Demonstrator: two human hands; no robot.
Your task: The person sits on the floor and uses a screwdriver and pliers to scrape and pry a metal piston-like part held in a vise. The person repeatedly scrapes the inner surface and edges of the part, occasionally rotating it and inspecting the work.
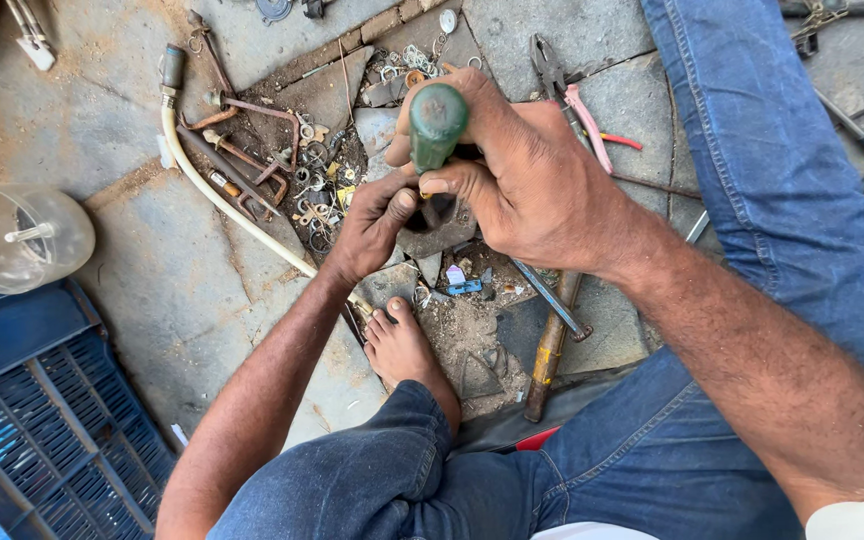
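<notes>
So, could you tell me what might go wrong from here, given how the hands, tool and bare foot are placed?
1. The right hand presses the green-handled tool down beside the left hand fingers; a slip could likely jab them.
2. The bare foot rests close to the work among rusty metal scraps; a cut seems possible.
3. The dark small part is steadied only by fingers and may shift.

Green round plastic-handled screwdriver (438,122) is standing roughly upright, handle end pointing toward camera, shaft hidden below. Small dark metal part (439,222) is lying beneath it on grey stone floor, just above a bare foot.
</notes>
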